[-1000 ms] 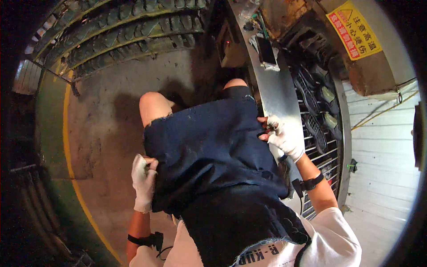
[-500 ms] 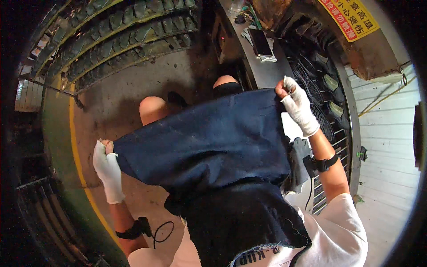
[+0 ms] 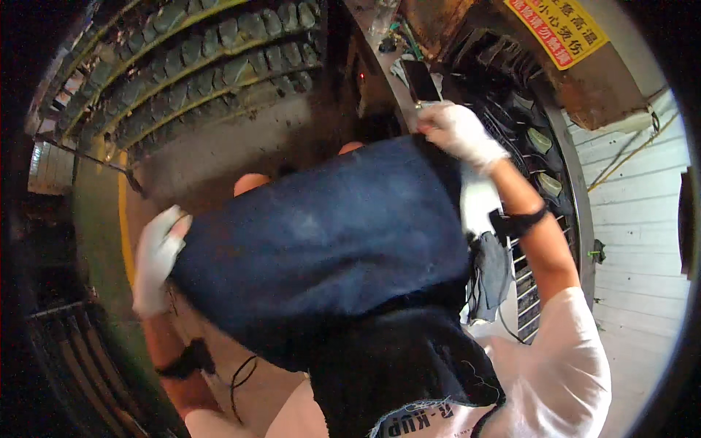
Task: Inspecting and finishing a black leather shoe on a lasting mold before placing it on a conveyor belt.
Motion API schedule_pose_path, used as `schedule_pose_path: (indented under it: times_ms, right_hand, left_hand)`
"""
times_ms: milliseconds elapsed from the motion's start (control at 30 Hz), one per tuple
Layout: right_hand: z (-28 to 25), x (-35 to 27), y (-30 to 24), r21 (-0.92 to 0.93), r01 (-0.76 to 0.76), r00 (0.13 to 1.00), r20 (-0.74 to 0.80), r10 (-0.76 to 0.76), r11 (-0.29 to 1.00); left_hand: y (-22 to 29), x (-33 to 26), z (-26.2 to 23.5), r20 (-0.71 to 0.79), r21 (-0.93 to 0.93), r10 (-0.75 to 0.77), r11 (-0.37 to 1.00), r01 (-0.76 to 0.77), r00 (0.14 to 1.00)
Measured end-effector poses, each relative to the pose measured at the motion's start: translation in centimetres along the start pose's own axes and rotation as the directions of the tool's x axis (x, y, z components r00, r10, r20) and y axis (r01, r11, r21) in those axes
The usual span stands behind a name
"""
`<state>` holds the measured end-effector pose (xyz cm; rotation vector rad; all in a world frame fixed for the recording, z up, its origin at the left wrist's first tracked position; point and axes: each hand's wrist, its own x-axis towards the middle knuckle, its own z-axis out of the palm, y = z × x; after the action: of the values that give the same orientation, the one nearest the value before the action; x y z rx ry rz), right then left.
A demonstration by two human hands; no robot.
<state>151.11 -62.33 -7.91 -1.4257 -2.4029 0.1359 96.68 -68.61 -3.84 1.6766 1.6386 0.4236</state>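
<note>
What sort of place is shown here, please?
It looks like a shoe-making workshop: rows of dark shoe-like pieces at upper left, other shoe parts at right, and rusty-looking equipment bearing a yellow-and-red sign.

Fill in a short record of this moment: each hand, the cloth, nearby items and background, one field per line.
Left hand: left hand, white glove; grip closed on the cloth's left upper corner
Right hand: right hand, white glove, motion-blurred; grip closed near its right upper corner
Cloth: dark blue cloth, spread between the hands, in front of the torso
Nearby: black phone on the metal bench, beyond the right hand
Background: dark shoe-like items in rows, upper left; yellow-and-red sign, upper right
</note>
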Motion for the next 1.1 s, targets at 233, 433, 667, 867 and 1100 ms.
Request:
schedule_pose_path:
  times_ms: [233,433,667,867,1100]
  right_hand:
    - [12.2,-3.6,-4.4,0.574,-0.475,0.847,0.092,0.524,0.667]
    - [17.5,-5.5,-2.1,0.658,-0.63,0.697,0.245,0.674,0.413]
    - [14.0,-0.7,0.6,0.481,-0.532,0.803,0.026,0.595,0.697]
    - [10.7,1.7,-0.4,0.343,-0.387,0.893,-0.089,0.44,0.856]
    - [7.5,-3.3,-16.3,0.074,0.083,0.996,-0.03,-0.081,0.994]
  left_hand:
    - [-5.8,8.0,9.6,-0.073,-0.174,0.142,0.973,-0.153,0.987]
    - [-8.9,8.9,12.9,-0.15,-0.369,0.086,0.919,-0.136,0.985]
    - [-7.6,11.8,12.1,-0.218,-0.476,0.135,0.85,-0.226,0.967]
    - [-7.8,13.2,12.3,-0.169,-0.516,0.16,0.826,-0.226,0.972]
    - [-6.8,14.5,14.3,-0.304,-0.459,0.049,0.868,-0.191,0.951]
